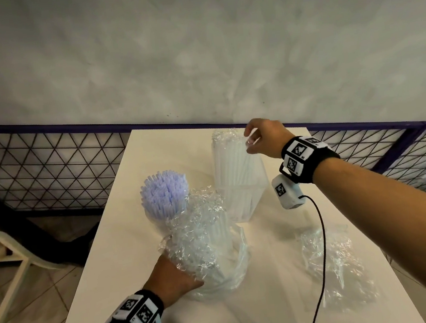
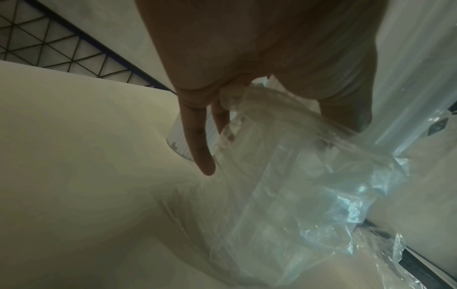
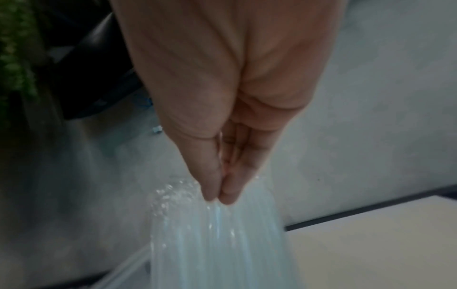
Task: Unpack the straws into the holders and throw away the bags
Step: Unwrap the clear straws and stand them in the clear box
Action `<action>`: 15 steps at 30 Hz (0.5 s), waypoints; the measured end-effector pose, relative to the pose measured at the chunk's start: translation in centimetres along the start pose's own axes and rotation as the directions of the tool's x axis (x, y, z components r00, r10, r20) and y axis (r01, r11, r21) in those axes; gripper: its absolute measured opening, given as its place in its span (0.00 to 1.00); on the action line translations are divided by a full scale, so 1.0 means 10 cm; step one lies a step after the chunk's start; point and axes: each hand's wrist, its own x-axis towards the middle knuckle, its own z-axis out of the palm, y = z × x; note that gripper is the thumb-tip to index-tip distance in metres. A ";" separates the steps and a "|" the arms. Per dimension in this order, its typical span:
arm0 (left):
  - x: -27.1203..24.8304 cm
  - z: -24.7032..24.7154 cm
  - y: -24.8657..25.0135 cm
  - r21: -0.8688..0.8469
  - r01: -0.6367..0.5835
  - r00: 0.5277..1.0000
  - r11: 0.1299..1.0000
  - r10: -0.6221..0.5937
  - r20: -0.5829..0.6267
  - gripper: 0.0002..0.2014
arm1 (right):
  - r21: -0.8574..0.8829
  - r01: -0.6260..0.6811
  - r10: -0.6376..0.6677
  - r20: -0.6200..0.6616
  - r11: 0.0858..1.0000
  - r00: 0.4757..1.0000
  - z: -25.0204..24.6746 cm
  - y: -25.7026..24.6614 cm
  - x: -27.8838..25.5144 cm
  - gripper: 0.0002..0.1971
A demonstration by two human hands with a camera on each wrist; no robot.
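A clear bag full of white straws [image 1: 233, 164] stands upright in a clear holder [image 1: 246, 205] at the back of the white table [image 1: 129, 271]. My right hand [image 1: 249, 141] pinches the bag's top; the right wrist view shows thumb and fingertips [image 3: 210, 193] closed on the film above the straws [image 3: 217, 244]. To the left, a second holder [image 1: 157, 220] is packed with pale purple straws [image 1: 164, 193]. My left hand [image 1: 181, 269] grips a crumpled clear bag [image 1: 205, 242] at the table's middle, thumb and fingers [image 2: 197, 140] around the film [image 2: 296, 185].
Another empty crumpled bag [image 1: 332, 262] lies flat at the table's right. A black cable [image 1: 320, 255] hangs from my right wrist across it. A grey wall and wire-mesh railing [image 1: 48, 169] run behind the table; a white chair [image 1: 2, 254] stands at the left.
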 end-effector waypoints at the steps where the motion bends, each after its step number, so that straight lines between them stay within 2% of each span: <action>1: 0.01 0.00 -0.03 0.045 0.006 1.000 0.999 -0.008 0.029 0.40 | 0.047 0.018 -0.016 -0.047 0.999 0.999 0.00 -0.05 0.02 0.11; 3: 0.01 -0.04 -0.07 0.096 0.040 0.999 0.995 -0.042 0.024 0.36 | 0.017 0.062 -0.060 -0.084 0.998 0.995 0.02 -0.13 0.07 0.06; 4: 0.01 -0.04 -0.12 0.122 0.054 0.998 0.991 -0.056 0.012 0.37 | -0.028 0.079 -0.081 -0.071 0.996 0.994 0.03 -0.16 0.09 0.04; 6: 0.00 -0.04 -0.16 0.173 0.093 0.996 0.981 -0.093 -0.009 0.47 | -0.154 0.115 -0.118 -0.011 0.981 0.993 0.07 -0.18 0.11 0.03; 7: 0.00 -0.04 -0.15 0.179 0.114 0.993 0.977 -0.112 -0.020 0.46 | -0.213 0.129 -0.126 0.025 0.969 0.992 0.10 -0.18 0.12 0.02; 9: -0.01 -0.03 -0.12 0.194 0.142 0.990 0.971 -0.138 -0.035 0.39 | -0.295 0.157 -0.139 0.079 0.942 0.987 0.14 -0.18 0.11 0.04; 12: 0.00 -0.02 -0.12 0.189 0.116 0.992 0.975 -0.103 -0.073 0.28 | -0.352 0.208 -0.180 0.113 0.913 0.977 0.09 -0.23 0.06 0.08; 15: -0.02 -0.03 -0.04 0.159 0.071 0.995 0.985 -0.059 -0.080 0.25 | -0.287 0.265 -0.263 0.048 0.921 0.964 -0.01 -0.37 -0.14 0.16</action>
